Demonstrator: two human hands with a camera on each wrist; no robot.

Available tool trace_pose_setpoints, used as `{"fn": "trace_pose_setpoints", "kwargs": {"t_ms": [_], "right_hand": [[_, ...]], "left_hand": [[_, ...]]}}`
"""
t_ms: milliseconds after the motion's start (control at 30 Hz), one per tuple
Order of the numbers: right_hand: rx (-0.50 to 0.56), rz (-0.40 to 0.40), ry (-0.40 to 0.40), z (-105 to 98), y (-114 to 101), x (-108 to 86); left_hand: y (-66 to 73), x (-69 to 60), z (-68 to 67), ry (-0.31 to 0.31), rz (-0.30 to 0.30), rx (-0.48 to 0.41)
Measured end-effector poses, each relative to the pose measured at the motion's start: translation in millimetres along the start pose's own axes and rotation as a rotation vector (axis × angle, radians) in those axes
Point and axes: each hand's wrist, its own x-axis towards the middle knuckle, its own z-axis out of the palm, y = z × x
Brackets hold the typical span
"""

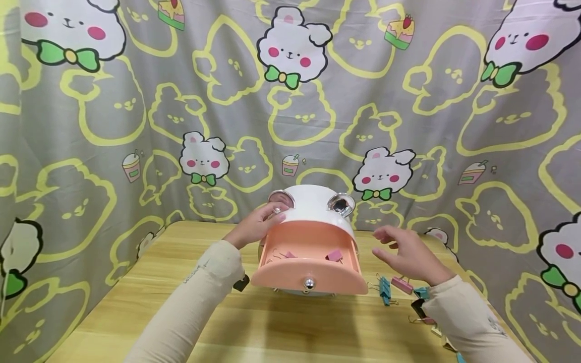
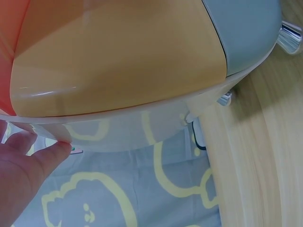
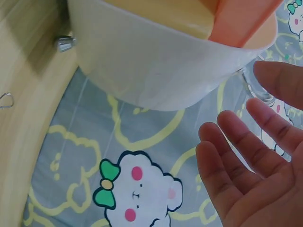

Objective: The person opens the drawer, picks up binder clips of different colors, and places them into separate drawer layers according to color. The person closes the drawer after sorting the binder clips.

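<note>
A white, rounded drawer box with mirrored ears stands on the table. Its upper peach drawer, with a silver knob, is pulled out. Inside lie pink binder clips. My left hand holds the box at its left ear; in the left wrist view, the thumb touches the white shell. To the right of the box, my right hand hovers apart from it with loosely bent fingers and nothing in them. Below that hand lie a teal binder clip and a pink binder clip.
More binder clips in several colours, among them a black one, lie along the right of the wooden table, partly behind the right sleeve. Another black clip is beside the left sleeve. A patterned curtain surrounds the table.
</note>
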Motion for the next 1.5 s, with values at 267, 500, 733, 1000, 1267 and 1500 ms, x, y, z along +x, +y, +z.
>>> {"fn": "trace_pose_setpoints", "kwargs": {"t_ms": [267,500,733,1000,1267,1500], "right_hand": [[-0.017,0.044,-0.009,2,10,-11.5],[-0.038,0.057,0.008,5,21,-21.5],[-0.047,0.073,-0.001,7,30,-29.0],[-0.085,0.127,-0.041,8,40,-40.2],[-0.09,0.164,-0.079,9,51,-49.4],[-0.082,0.189,-0.148,10,62,-62.1]], "left_hand": [[-0.3,1.2,1.7,-0.011,0.011,-0.018],[-2.7,1.6,1.4,-0.018,0.002,-0.02],[9.0,-3.5,-0.5,-0.01,-0.005,0.011],[35.9,-15.9,-2.8,-0.018,0.001,-0.005],[33.4,-16.6,-3.4,-0.018,-0.021,-0.012],[-2.2,-0.2,0.8,-0.008,-0.008,-0.023]]}}
